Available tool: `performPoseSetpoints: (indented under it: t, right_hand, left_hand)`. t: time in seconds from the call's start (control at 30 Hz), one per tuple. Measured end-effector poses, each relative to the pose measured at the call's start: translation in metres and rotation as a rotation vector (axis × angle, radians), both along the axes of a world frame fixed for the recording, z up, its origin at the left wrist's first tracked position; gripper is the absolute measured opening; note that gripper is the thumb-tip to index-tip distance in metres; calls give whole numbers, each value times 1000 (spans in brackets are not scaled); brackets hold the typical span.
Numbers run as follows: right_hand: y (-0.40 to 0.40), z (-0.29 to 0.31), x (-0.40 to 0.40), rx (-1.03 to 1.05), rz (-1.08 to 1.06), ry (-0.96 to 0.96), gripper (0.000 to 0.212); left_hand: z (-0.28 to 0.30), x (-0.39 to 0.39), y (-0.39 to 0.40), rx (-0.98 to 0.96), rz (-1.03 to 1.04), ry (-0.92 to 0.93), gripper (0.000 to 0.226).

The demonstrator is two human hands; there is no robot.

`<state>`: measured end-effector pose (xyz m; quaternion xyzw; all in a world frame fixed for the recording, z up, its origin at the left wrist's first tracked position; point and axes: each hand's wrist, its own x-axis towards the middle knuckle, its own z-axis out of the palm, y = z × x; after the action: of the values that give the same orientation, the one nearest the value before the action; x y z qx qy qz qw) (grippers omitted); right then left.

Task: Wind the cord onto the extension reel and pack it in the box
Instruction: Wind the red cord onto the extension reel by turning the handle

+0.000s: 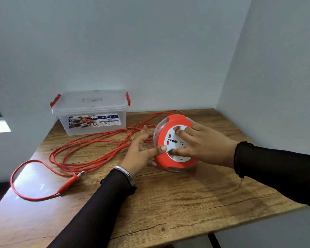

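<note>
A round extension reel [168, 159] with a red face, a white socket disc and a clear body sits tilted on the wooden table [177, 203]. My left hand [141, 151] grips its left edge, thumb on the red rim. My right hand [202, 144] lies on the white disc, fingers spread over it. The red cord [89, 147] lies unwound in loose loops to the left of the reel. Its red plug [72, 180] rests near the table's left front edge. A clear plastic box [91, 111] with red latches stands at the back left, lid on.
The table sits in a corner, with walls behind and on the right. One loop of cord reaches the table's left edge [12, 178]. Bare wood lies in front of the reel.
</note>
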<state>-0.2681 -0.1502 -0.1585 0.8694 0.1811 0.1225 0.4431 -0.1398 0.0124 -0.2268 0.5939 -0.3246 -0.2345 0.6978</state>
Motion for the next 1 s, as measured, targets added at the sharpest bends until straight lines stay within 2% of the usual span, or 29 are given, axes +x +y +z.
performPoseSetpoints:
  t: [0.13,0.3,0.43,0.5,0.6,0.67,0.77,0.83,0.9,1.0]
  right_hand:
    - [2,1,5,251,5,-90,53]
    - [12,-17,6,602,-237,-237,58]
    - [25,-34,7,1110,-440,-534,63]
    - [33,-43,9,1349,-509,-624,67]
    - [44,-52,13,1812,-519,-728,70]
    - [51,-54,16,2143,-495,-782,61]
    - [57,-51,18,2554,-431,-801,42]
    - [58,-48,18,2743,-425,-773,38]
    - [58,-46,18,2883,-528,-695,35]
    - [58,-44,20,3140,-580,-530,13]
  left_hand:
    - [0,-1,-1,-20,3,-67,41]
    - [-3,0,-3,-63,-2,-70,43]
    - [-5,-3,-6,-62,30,-78,46]
    - [-6,-5,-7,-60,57,-81,52]
    - [-7,-4,-8,-25,66,-100,60]
    - [-7,-4,-7,-37,49,-114,59]
    - [-6,-5,-6,-53,62,-94,62]
    - [-5,-5,-5,-66,50,-71,62]
    - [-5,-5,-4,-81,-7,-73,57]
    - [-6,-5,-3,-71,-74,-72,50]
